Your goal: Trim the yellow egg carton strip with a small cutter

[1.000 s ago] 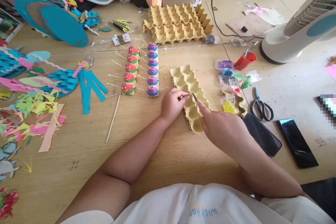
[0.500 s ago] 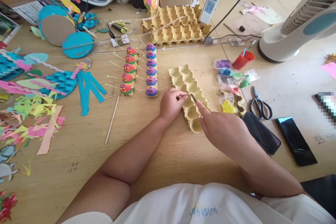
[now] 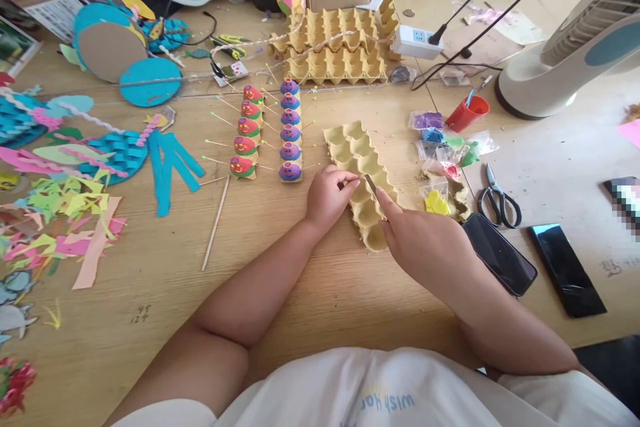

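Note:
A two-row strip of egg carton (image 3: pixel 369 152) lies slanted on the wooden table, its cups facing up. My left hand (image 3: pixel 329 199) is at the strip's left edge, thumb and forefinger pinched on the cardboard. My right hand (image 3: pixel 425 240) grips a small knife (image 3: pixel 371 183) with its forefinger stretched along the top. The short dark blade points into the strip, close to the left fingertips; its handle is hidden in my fist. To the left stand a red-and-green painted egg-carton caterpillar (image 3: pixel 247 127) and a purple-and-blue one (image 3: pixel 290 133), both stuck with pins.
Clay packets (image 3: pixel 433 137), a red cup (image 3: pixel 467 113), scissors (image 3: pixel 495 197) and two phones (image 3: pixel 500 253) lie to the right, near a white fan (image 3: pixel 540 67). Egg trays (image 3: pixel 335 67) and a power strip (image 3: pixel 419 41) are at the back. Paper scraps (image 3: pixel 65 213) cover the left.
The power strip has dropped from a tilted position onto its side at the back, and its cord has shifted. My hands and the knife have hardly moved; the view has shifted slightly.

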`<state>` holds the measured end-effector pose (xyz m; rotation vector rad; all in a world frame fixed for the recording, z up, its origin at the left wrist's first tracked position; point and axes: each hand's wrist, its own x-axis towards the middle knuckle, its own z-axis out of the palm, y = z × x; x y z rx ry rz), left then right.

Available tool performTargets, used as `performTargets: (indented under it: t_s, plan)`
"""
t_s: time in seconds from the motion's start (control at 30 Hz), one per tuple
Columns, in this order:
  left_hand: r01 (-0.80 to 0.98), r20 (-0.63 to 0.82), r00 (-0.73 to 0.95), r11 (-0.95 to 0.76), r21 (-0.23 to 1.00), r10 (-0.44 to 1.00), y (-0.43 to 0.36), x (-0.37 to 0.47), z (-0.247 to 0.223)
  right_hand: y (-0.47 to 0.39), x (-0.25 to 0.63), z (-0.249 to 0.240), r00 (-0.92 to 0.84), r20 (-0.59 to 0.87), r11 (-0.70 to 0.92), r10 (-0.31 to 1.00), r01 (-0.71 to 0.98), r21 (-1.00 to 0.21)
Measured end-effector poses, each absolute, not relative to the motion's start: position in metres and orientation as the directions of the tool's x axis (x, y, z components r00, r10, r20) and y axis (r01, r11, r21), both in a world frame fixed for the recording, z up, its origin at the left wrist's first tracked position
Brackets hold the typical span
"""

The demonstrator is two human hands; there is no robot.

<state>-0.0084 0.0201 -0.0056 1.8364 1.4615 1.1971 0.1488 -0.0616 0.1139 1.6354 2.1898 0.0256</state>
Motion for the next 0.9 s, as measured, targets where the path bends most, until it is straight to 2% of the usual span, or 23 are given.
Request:
performTargets:
  t_s: [0.47,0.9]
  plan:
    - [0.498,0.323,0.038,-0.298,0.814,0.946,0.0201,-0.0091,-0.0047,-0.0626,0.1495,0.1113,-0.247,-0.285,0.323,0.926,0.911,0.258]
    - [0.498,0.331,0.035,-0.304,0.812,0.943,0.0213,-0.0096,-0.008,-0.0633,0.1439,0.1154,-0.254,-0.326,0.345,0.91,0.902,0.259]
